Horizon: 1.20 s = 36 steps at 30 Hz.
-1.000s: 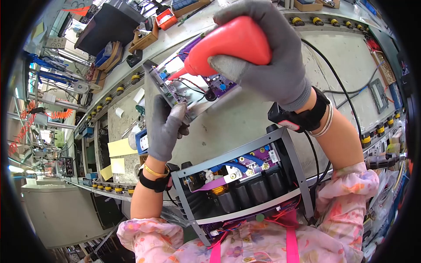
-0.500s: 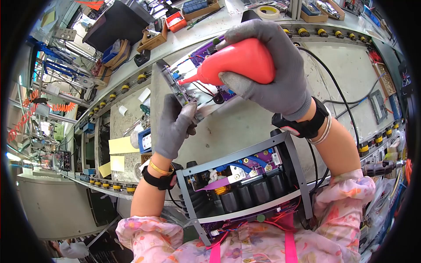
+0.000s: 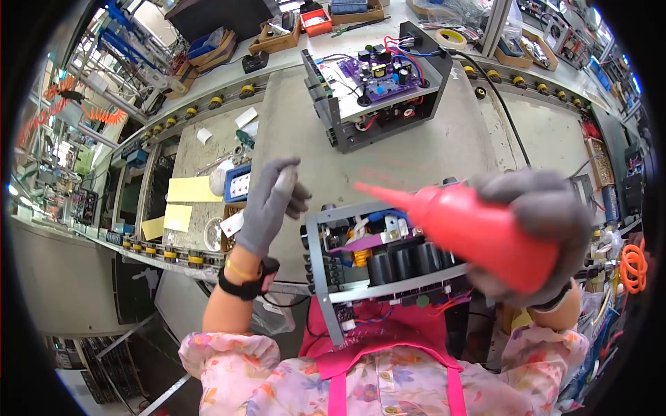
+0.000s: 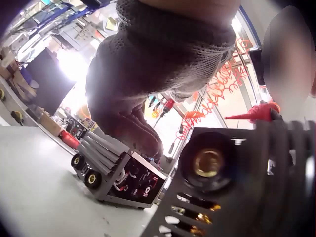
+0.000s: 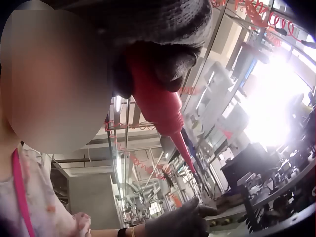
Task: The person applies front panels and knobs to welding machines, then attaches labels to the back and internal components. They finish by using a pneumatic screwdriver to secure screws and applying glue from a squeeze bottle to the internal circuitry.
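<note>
Right hand [image 3: 538, 229]: gloved, fingers wrapped round the bulb of the red blower [image 3: 479, 236]. Hand and bulb are motion-blurred in the head view. The long nozzle points up and left. Its tip is over the top rail of the near chassis [image 3: 318, 263], and I cannot tell whether it touches.

Left hand [image 3: 272, 201]: gloved, raised just left of the near chassis. Fingers are loose and spread, holding nothing and touching nothing.

Near chassis: an open metal frame at the bench edge closest to the body. A row of black capacitors [image 3: 402, 265] sits inside. The left wrist view shows a brass socket [image 4: 209, 163] on its front face.

Judgement on the step in hand: I read the nozzle as lined up on the near chassis.
- Slow the right hand until the tip is steady.
- Hold the tip close over the capacitors without contact.
- Squeeze in short puffs, aimed away from the face.
- Lay the free left hand on the frame rail so the chassis cannot slide.
- Risk: the thin red wires [image 3: 451, 305] at the lower edge could snag the nozzle.

Outward: the far unit [image 3: 374, 125] stands well apart at the back of the bench [image 3: 430, 163], with its purple board [image 3: 380, 73] facing up. Yellow notes [image 3: 189, 188] lie to the left.
</note>
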### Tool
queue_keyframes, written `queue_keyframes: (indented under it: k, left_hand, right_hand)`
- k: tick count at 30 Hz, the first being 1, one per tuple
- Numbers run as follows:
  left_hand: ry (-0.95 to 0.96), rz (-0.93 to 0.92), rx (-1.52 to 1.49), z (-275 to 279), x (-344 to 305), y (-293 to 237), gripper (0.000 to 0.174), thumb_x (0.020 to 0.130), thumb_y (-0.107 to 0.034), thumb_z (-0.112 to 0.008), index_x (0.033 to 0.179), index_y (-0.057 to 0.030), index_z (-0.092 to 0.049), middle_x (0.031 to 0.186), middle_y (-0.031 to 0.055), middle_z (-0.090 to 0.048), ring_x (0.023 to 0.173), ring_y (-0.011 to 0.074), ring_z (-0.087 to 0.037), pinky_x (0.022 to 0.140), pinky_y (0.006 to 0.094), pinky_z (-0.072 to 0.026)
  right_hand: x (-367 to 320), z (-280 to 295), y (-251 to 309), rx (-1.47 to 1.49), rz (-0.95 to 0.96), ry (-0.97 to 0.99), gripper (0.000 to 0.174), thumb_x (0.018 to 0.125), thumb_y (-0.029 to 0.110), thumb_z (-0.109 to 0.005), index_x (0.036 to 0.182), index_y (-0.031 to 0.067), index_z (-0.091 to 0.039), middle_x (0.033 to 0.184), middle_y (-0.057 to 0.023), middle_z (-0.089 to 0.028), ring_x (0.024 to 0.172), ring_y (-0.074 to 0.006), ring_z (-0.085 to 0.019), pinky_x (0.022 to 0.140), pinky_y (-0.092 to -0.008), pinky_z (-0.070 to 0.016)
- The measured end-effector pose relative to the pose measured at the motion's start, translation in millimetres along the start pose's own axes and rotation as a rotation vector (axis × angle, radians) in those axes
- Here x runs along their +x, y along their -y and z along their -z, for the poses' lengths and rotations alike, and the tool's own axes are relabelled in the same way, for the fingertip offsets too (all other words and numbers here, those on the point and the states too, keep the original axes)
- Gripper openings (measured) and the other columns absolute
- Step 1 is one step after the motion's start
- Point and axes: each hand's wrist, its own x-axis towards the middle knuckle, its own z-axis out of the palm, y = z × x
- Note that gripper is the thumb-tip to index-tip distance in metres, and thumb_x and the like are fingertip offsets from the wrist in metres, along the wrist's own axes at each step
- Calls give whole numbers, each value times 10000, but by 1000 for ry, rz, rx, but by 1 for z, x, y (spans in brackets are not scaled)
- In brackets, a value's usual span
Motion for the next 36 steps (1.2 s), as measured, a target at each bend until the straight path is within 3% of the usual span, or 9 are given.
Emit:
queue_keyframes:
  k: [3, 4, 9, 12, 22, 26, 31, 34, 36]
  left_hand:
    - [-81, 43, -72, 2, -55, 25, 462, 1000, -405, -399, 1230, -15, -487, 732, 65, -613, 562, 106, -565, 499, 222, -457]
    - [-91, 51, -130, 1, -70, 35, 375, 1005, -366, -430, 1197, -54, -512, 730, 54, -617, 591, 97, -584, 504, 208, -451]
    - [-167, 196, -310, -26, -117, 89, 314, 998, -325, -468, 1113, -43, -545, 709, 45, -611, 593, 98, -577, 536, 222, -447]
    - [-289, 21, -168, -38, -121, 109, 260, 985, -277, -503, 1086, -43, -554, 711, 44, -609, 591, 95, -576, 537, 229, -455]
    - [-296, 100, -167, -43, -121, 119, 234, 958, -254, -553, 1056, -43, -578, 739, 42, -631, 589, 90, -587, 524, 238, -467]
    - [-325, 64, -202, -47, -120, 122, 206, 959, -229, -553, 1051, -46, -577, 742, 41, -627, 590, 90, -581, 517, 238, -455]
    - [-336, -31, -128, -49, -120, 105, 171, 962, -184, -540, 1042, -35, -567, 739, 11, -554, 585, 63, -505, 528, 223, -427]
    - [-342, -1, -52, -48, -120, 119, 198, 960, -162, -501, 1049, 0, -570, 806, 34, -572, 660, 94, -530, 605, 253, -461]
    - [-348, -116, 115, -43, -118, 144, 228, 943, -154, -478, 1063, 18, -566, 887, 73, -599, 792, 150, -571, 742, 297, -483]
  right_hand:
    - [-6, -28, 15, 8, -2, 140, 438, 684, 58, -759, 1082, 28, -578, 991, -190, -638, 882, -336, -667, 713, -381, -553]
    - [-7, -37, 14, -1, 31, 171, 490, 647, 50, -758, 1102, 39, -578, 1026, -177, -635, 852, -328, -664, 695, -377, -548]
    - [-6, -66, 17, -128, 69, 266, 525, 607, 42, -750, 1101, 66, -575, 1004, -138, -633, 802, -310, -644, 661, -371, -530]
    - [-6, -76, 18, -132, 76, 267, 523, 607, 47, -754, 1097, 64, -571, 985, -135, -629, 803, -310, -644, 665, -374, -532]
    - [-4, -70, 35, -141, -5, 315, 466, 652, 76, -770, 1070, 55, -566, 968, -144, -635, 826, -341, -649, 701, -382, -539]
    - [-16, -28, 71, -180, -96, 134, 499, 676, 118, -789, 1096, 42, -531, 994, -151, -629, 872, -289, -655, 760, -367, -552]
    - [-94, 24, 99, -195, -394, -464, 575, 692, 209, -780, 1132, 11, -468, 1007, -139, -586, 932, -243, -620, 827, -371, -527]
    - [-136, 32, 102, -181, -530, -615, 541, 675, 162, -759, 1116, 13, -483, 994, -121, -582, 924, -234, -618, 829, -360, -519]
    - [-153, 31, 101, -165, -596, -640, 496, 663, 85, -709, 1105, 19, -495, 990, -105, -574, 914, -217, -617, 818, -344, -518]
